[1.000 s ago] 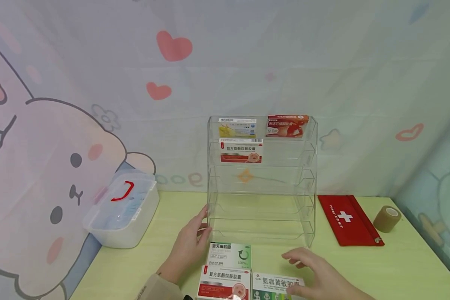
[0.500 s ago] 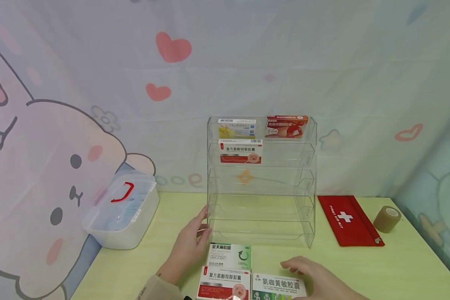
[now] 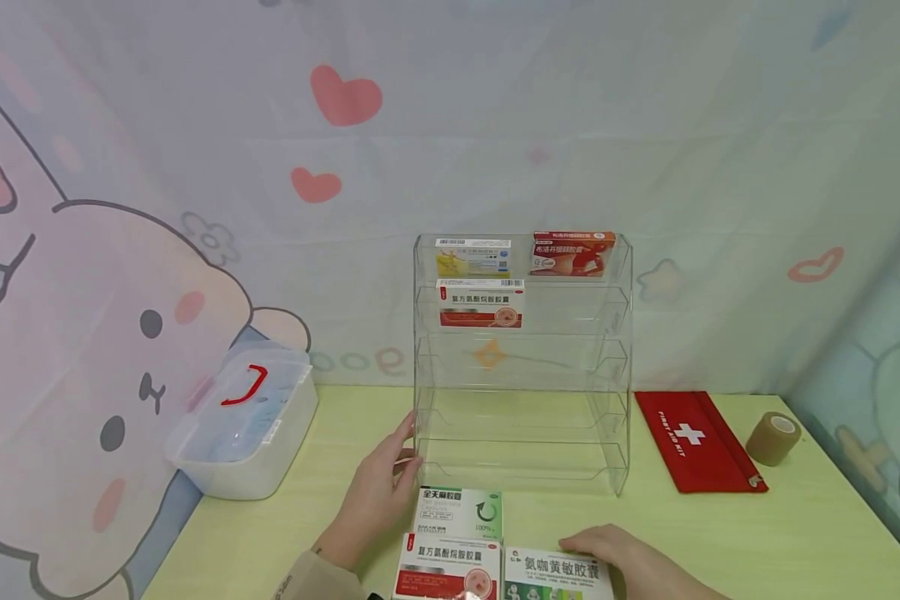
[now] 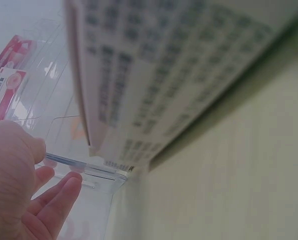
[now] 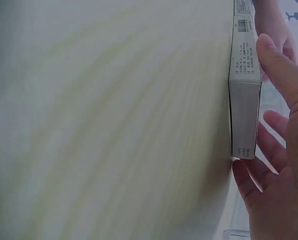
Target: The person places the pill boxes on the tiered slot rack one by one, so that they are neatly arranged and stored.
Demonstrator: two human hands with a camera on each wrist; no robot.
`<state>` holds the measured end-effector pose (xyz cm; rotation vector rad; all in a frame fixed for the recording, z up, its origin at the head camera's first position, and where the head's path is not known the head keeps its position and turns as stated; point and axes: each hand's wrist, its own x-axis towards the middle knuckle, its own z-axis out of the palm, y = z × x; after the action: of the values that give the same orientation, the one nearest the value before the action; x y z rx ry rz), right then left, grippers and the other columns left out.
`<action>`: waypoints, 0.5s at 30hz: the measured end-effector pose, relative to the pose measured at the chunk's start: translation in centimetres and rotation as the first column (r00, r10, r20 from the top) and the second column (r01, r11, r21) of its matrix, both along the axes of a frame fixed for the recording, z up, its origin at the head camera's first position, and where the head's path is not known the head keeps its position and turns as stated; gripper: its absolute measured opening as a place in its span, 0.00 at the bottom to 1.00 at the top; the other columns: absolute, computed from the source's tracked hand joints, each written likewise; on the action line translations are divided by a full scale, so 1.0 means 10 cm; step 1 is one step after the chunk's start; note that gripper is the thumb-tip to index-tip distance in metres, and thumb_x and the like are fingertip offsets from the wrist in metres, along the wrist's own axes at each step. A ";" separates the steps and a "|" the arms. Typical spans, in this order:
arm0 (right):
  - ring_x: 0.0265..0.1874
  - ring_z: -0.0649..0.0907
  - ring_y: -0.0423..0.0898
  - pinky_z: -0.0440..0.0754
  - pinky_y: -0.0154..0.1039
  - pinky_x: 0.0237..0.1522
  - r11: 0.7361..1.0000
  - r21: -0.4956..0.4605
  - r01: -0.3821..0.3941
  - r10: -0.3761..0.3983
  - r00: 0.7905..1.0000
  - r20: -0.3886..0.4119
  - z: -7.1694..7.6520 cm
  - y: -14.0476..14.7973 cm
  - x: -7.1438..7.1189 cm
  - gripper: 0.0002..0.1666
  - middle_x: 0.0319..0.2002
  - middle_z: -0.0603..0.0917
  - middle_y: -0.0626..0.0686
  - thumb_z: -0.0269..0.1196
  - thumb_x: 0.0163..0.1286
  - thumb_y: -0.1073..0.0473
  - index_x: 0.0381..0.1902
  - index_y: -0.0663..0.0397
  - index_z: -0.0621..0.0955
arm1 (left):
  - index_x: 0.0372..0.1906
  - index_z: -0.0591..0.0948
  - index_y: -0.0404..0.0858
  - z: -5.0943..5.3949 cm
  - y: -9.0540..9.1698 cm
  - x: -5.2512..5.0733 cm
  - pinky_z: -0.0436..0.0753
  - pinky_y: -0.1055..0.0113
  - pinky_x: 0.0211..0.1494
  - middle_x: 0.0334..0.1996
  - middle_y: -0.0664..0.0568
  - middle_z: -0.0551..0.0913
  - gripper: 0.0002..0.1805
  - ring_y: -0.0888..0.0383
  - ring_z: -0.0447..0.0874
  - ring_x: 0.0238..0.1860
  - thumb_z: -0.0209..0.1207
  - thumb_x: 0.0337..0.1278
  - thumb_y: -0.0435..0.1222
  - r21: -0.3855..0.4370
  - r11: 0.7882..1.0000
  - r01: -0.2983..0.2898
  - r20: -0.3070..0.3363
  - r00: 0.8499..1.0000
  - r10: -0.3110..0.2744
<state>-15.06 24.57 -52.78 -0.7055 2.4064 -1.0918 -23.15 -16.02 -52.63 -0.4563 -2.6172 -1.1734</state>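
My left hand (image 3: 375, 487) grips the lower left side panel of a clear tiered display rack (image 3: 525, 440); thumb and fingers lie on either side of its edge in the left wrist view. My right hand (image 3: 618, 554) holds a white-and-green medicine box (image 3: 543, 573) flat on the table, fingers curled round its far edge and thumb at its near upper edge (image 5: 246, 120). Left of it lies a red-and-white medicine box (image 3: 448, 568), with a green-and-white medicine box (image 3: 457, 514) behind, before the rack.
On the rack's top tier stand a yellow box (image 3: 472, 260) and a red box (image 3: 572, 255); below is another red-and-white box (image 3: 480, 304). A white lidded container (image 3: 243, 425) sits left. A red first aid pouch (image 3: 697, 442) and a tan bandage roll (image 3: 773, 438) lie right.
My right hand has come down from above the white-and-green box onto its right end, and its fingers have closed round it. The left hand stays on the rack.
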 end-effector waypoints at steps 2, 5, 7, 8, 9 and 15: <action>0.63 0.79 0.37 0.93 0.43 0.64 1.000 -0.001 -0.010 0.010 1.000 -0.018 -0.01 0.00 0.00 0.52 0.71 0.79 0.47 0.83 0.56 0.37 0.77 0.30 0.76 | 0.90 0.58 0.50 0.00 0.00 0.00 0.94 0.62 0.64 0.75 0.41 0.80 0.42 0.49 0.92 0.63 0.62 0.81 0.33 -0.003 1.000 0.001 -0.003 1.000 -0.001; 0.62 0.79 0.34 0.89 0.32 0.63 1.000 -0.002 -0.015 0.015 0.999 -0.035 -0.01 0.00 0.01 0.51 0.71 0.80 0.46 0.83 0.56 0.37 0.77 0.30 0.77 | 0.90 0.59 0.48 0.01 0.00 0.01 0.95 0.61 0.64 0.75 0.40 0.81 0.42 0.48 0.92 0.63 0.62 0.81 0.33 -0.005 1.000 0.003 -0.007 1.000 -0.003; 0.62 0.79 0.35 0.89 0.31 0.63 1.000 0.000 -0.011 0.011 0.999 -0.040 0.00 0.00 0.02 0.50 0.71 0.80 0.46 0.83 0.56 0.36 0.77 0.30 0.77 | 0.90 0.59 0.48 0.02 0.00 0.01 0.95 0.61 0.64 0.75 0.40 0.81 0.42 0.48 0.92 0.63 0.62 0.81 0.33 -0.003 1.000 0.006 -0.007 1.000 -0.006; 0.62 0.79 0.35 0.89 0.33 0.63 1.000 0.001 -0.007 0.007 0.999 -0.039 0.00 -0.01 0.03 0.50 0.71 0.80 0.46 0.83 0.57 0.37 0.76 0.30 0.77 | 0.90 0.59 0.48 0.02 0.00 0.01 0.95 0.61 0.64 0.75 0.40 0.81 0.42 0.48 0.92 0.63 0.62 0.81 0.33 -0.004 1.000 0.006 -0.007 1.000 -0.006; 0.62 0.79 0.36 0.90 0.35 0.63 1.000 0.001 -0.003 0.003 0.999 -0.037 0.01 -0.01 0.03 0.50 0.71 0.80 0.46 0.83 0.57 0.37 0.76 0.29 0.77 | 0.90 0.59 0.48 0.02 0.00 0.02 0.95 0.61 0.64 0.75 0.39 0.80 0.41 0.47 0.92 0.63 0.62 0.81 0.33 -0.003 1.000 0.007 -0.006 1.000 -0.007; 0.64 0.79 0.46 0.95 0.41 0.62 0.997 -0.071 0.033 -0.028 0.998 0.064 0.06 -0.04 0.06 0.50 0.75 0.76 0.51 0.84 0.57 0.40 0.76 0.33 0.77 | 0.90 0.59 0.47 0.03 0.00 0.01 0.95 0.61 0.64 0.75 0.39 0.80 0.41 0.48 0.92 0.63 0.62 0.81 0.33 -0.006 1.000 0.009 -0.010 1.000 -0.009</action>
<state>-14.45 24.21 -52.23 -0.6498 2.3419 -1.2006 -23.03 -15.98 -52.34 -0.4739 -2.6136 -1.1635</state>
